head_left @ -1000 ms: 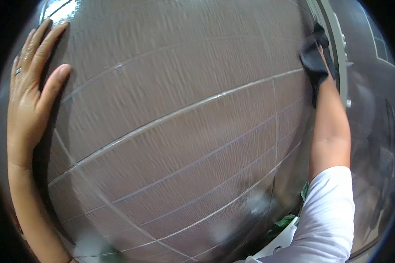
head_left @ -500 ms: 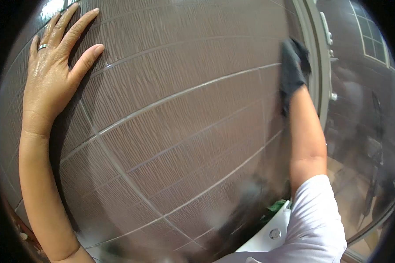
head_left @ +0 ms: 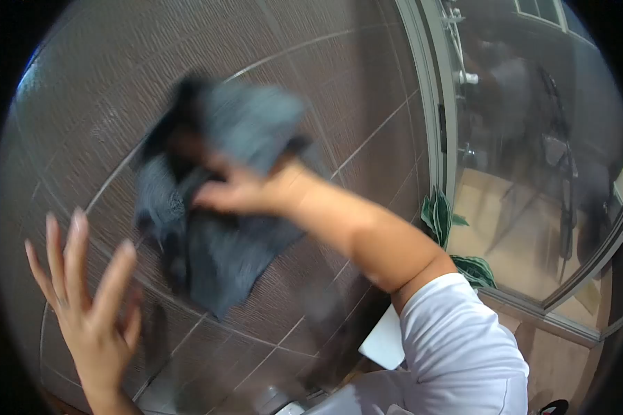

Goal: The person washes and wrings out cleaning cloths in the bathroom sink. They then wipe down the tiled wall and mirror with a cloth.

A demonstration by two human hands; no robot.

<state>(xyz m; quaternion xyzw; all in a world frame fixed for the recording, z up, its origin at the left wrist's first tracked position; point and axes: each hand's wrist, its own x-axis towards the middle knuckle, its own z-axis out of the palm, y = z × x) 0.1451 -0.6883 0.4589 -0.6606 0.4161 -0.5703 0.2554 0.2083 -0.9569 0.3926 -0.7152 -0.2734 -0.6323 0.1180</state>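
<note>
A dark grey-blue cloth point(head_left: 225, 266) hangs loose and partly bunched in my right hand point(head_left: 241, 185), which is closed on it and blurred by motion. Behind them rises the brown textured tile wall point(head_left: 346, 76), with pale grout lines; the cloth overlaps it in this view. At the lower left my left hand point(head_left: 95, 315) is raised with its fingers spread, holding nothing. Its fingertips point up toward the wall, a short way left of the cloth. Folds of the cloth hide most of my right fingers.
A glass shower panel with a grey metal frame point(head_left: 429, 90) stands on the right. Shower fittings point(head_left: 468, 78) show through it. Green striped leaves point(head_left: 436, 214) grow beside the frame. Something white with a flat surface point(head_left: 384, 340) sits below my right arm.
My right hand has swept the cloth leftward and down from beside the frame to the middle of the wall. My left hand has come off the tiles and dropped lower. The view has shifted right.
</note>
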